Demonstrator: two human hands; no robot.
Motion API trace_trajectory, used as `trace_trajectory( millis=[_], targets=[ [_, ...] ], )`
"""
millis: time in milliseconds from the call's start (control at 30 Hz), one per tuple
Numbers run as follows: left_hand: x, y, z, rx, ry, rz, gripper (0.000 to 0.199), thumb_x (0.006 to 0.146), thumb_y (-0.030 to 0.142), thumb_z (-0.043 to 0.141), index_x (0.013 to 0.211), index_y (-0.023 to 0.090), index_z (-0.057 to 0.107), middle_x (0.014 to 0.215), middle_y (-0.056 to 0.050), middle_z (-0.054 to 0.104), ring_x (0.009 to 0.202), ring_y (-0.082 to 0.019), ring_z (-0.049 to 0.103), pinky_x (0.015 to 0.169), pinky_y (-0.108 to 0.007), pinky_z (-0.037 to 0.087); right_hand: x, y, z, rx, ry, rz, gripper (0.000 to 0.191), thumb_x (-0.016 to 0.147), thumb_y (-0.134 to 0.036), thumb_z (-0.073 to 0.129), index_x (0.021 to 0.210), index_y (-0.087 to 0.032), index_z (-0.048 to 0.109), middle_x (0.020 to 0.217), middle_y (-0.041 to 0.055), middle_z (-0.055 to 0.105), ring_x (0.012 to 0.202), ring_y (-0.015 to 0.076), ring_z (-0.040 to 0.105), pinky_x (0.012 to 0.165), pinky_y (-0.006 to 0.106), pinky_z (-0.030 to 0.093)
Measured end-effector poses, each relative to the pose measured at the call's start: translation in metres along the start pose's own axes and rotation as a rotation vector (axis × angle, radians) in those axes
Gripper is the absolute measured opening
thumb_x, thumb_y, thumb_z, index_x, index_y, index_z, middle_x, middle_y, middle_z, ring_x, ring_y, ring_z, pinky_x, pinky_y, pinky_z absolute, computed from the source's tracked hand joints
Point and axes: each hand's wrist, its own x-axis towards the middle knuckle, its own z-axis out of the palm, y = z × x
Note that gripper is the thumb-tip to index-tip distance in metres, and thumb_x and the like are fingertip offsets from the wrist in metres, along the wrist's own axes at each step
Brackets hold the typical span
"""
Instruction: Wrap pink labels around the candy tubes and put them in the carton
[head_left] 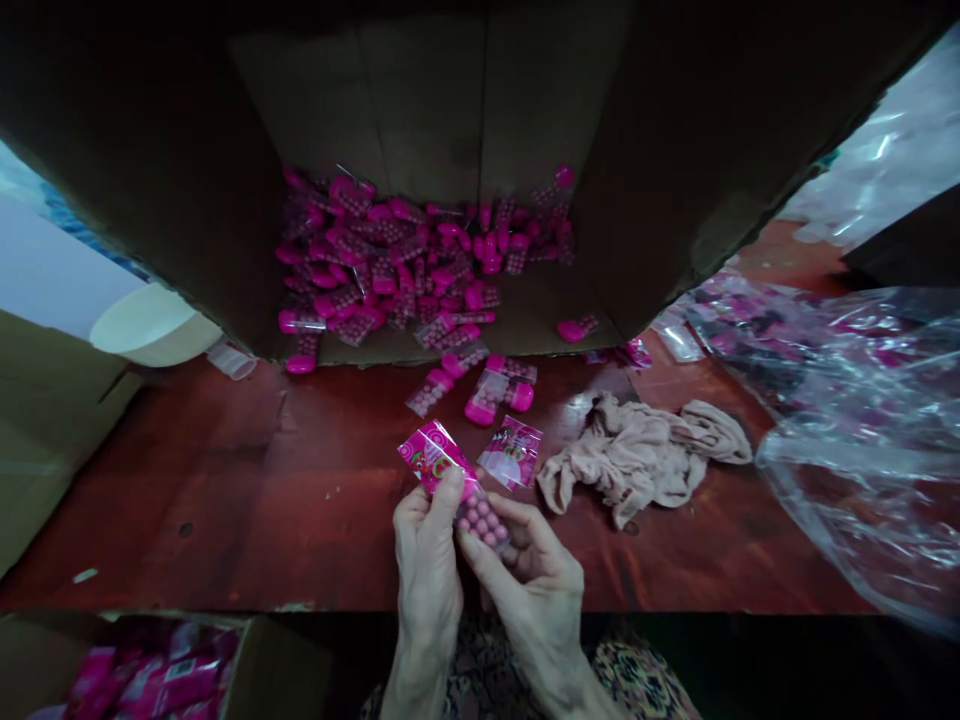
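My left hand [431,550] pinches a shiny pink printed wrapper [435,450], thumb on top. A small clear container of pink candy balls [484,520] is gripped between the thumb and fingers of my right hand [536,570]. The wrapper meets the container's upper end; whether it goes around it I cannot tell. Just beyond my right hand lies another flat pink wrapper [512,452]. Several filled containers with pink caps [487,395] rest on the red table between my hands and the box.
A large cardboard box [427,90] lies on its side, a heap of pink-capped containers [390,250] inside. At right are a crumpled beige cloth [645,455] and clear plastic bags [862,440]. A white bowl [154,325] stands left. Below the table edge [225,600], a carton holds pink packets [157,680].
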Motion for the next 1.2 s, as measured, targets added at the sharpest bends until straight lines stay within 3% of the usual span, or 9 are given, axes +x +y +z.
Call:
trace_trajectory(
  millis=[233,400,467,633,767,933,1067,1200],
  targets=[
    [-0.014,-0.002,0.012,-0.102,-0.127,-0.049,0.019,0.070,0.032,0.068,0.065,0.014,0.063,0.055,0.000,0.060,0.054,-0.011,0.056,0.059,-0.024,0.046,0.007,-0.007,-0.008,0.017,0.066,-0.018,0.027,0.069,-0.020,0.072,0.093,-0.017,0.062,0.086,0.0070,0.072,0.071,0.0193,0.070,0.066,0.029,0.060],
    [-0.023,-0.005,0.018,-0.148,-0.199,-0.104,0.019,0.071,0.031,0.067,0.064,0.013,0.061,0.059,-0.001,0.060,0.060,-0.012,0.057,0.061,-0.023,0.046,0.010,-0.013,-0.012,0.005,0.093,-0.061,0.028,0.067,-0.018,0.073,0.093,-0.018,0.062,0.080,0.0047,0.072,0.068,0.0163,0.070,0.063,0.024,0.059],
    [-0.021,-0.002,0.016,-0.158,-0.154,-0.118,0.020,0.069,0.031,0.069,0.065,0.013,0.061,0.059,0.000,0.059,0.058,-0.011,0.056,0.058,-0.022,0.046,0.011,-0.015,-0.013,-0.015,0.037,-0.046,0.032,0.065,-0.016,0.074,0.094,-0.018,0.062,0.080,0.0040,0.071,0.068,0.0158,0.069,0.062,0.023,0.059],
    [-0.013,0.008,0.007,-0.103,-0.143,-0.114,0.024,0.069,0.033,0.069,0.064,0.010,0.063,0.057,0.000,0.058,0.051,-0.007,0.050,0.050,-0.018,0.041,0.013,-0.025,-0.019,-0.089,-0.133,0.011,0.063,0.064,-0.014,0.074,0.122,-0.025,0.053,0.070,-0.0021,0.068,0.042,0.0076,0.055,0.037,0.015,0.047],
    [-0.017,0.006,0.004,-0.099,-0.170,-0.152,0.023,0.067,0.031,0.071,0.063,0.011,0.062,0.056,0.000,0.059,0.050,-0.006,0.049,0.050,-0.017,0.040,0.016,-0.029,-0.025,-0.233,-0.207,-0.124,0.045,0.071,-0.017,0.068,0.114,-0.026,0.063,0.053,-0.0045,0.063,0.032,0.0059,0.047,0.032,0.015,0.044],
    [-0.027,0.000,0.008,-0.119,-0.227,-0.170,0.021,0.068,0.032,0.070,0.069,0.012,0.062,0.060,0.000,0.060,0.051,-0.008,0.049,0.050,-0.020,0.041,0.019,-0.029,-0.025,-0.264,-0.048,-0.276,0.036,0.070,-0.014,0.069,0.101,-0.031,0.069,0.048,-0.0059,0.063,0.027,0.0062,0.046,0.029,0.016,0.043],
    [-0.028,-0.001,0.010,-0.094,-0.297,-0.135,0.021,0.072,0.031,0.067,0.068,0.012,0.063,0.058,0.000,0.058,0.051,-0.007,0.046,0.053,-0.022,0.042,0.020,-0.026,-0.023,-0.267,0.043,-0.302,0.030,0.068,-0.014,0.072,0.093,-0.030,0.073,0.047,-0.0065,0.063,0.026,0.0063,0.045,0.026,0.016,0.041],
    [-0.028,-0.002,0.011,-0.124,-0.278,-0.138,0.019,0.072,0.030,0.068,0.066,0.012,0.064,0.063,-0.001,0.060,0.058,-0.009,0.050,0.058,-0.022,0.042,0.020,-0.021,-0.026,-0.303,0.090,-0.331,0.025,0.066,-0.019,0.075,0.090,-0.027,0.074,0.049,-0.0051,0.063,0.027,0.0063,0.044,0.026,0.016,0.038]
  ],
)
